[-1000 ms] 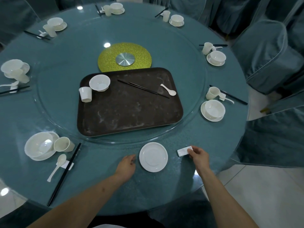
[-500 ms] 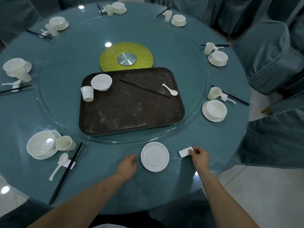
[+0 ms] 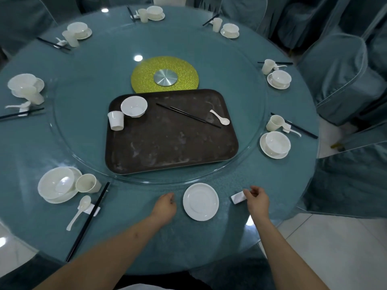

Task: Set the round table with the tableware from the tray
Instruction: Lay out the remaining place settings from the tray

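A dark brown tray (image 3: 167, 147) lies on the glass turntable and carries a white bowl (image 3: 134, 106), a white cup (image 3: 116, 120), black chopsticks (image 3: 188, 115) and a white spoon (image 3: 220, 117). At the near table edge lies a white saucer (image 3: 200, 201). My left hand (image 3: 165, 206) rests just left of it, fingers curled, holding nothing. To the right of the saucer is a small white chopstick rest (image 3: 237, 198); my right hand (image 3: 256, 198) hovers at its right end with loose fingers, just off it.
Several finished place settings ring the round blue table (image 3: 209, 49), the closest at left (image 3: 60, 185) and right (image 3: 275, 144). A yellow disc (image 3: 142, 80) marks the turntable centre. Covered chairs (image 3: 339, 76) stand at the right.
My right hand has let go of the chopstick rest and its fingers have loosened. The left hand stays beside the saucer.
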Tool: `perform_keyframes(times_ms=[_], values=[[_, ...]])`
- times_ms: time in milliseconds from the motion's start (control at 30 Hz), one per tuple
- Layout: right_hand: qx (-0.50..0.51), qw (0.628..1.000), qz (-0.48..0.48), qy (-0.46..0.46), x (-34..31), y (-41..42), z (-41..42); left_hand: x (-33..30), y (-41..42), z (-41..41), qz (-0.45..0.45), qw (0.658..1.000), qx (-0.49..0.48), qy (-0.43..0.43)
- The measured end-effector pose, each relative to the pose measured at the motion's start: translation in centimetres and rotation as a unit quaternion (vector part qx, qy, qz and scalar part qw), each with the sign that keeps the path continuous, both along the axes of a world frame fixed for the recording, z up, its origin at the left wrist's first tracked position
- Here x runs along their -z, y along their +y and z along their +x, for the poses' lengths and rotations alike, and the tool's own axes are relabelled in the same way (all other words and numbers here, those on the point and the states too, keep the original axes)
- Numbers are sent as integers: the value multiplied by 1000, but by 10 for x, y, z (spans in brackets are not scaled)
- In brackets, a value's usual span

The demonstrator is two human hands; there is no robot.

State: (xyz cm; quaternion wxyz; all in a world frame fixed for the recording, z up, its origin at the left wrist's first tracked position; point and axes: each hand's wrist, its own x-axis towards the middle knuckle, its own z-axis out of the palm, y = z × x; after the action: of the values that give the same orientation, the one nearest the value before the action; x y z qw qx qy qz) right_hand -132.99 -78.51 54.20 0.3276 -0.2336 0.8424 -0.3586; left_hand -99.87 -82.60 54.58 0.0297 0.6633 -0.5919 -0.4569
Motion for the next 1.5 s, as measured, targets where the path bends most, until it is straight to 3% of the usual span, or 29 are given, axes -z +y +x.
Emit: perform_keyframes(times_ms=[400, 900, 1500], values=[[-45, 995, -83, -18, -57, -59, 53, -41, -69, 21, -104, 987, -103, 61], [-118, 989, -67, 62, -72, -174, 74, -63, -167, 19, -145, 987, -38, 51], [-196, 958, -13, 207, -49, -319, 43, -31, -235, -2, -159, 987, 3, 32]])
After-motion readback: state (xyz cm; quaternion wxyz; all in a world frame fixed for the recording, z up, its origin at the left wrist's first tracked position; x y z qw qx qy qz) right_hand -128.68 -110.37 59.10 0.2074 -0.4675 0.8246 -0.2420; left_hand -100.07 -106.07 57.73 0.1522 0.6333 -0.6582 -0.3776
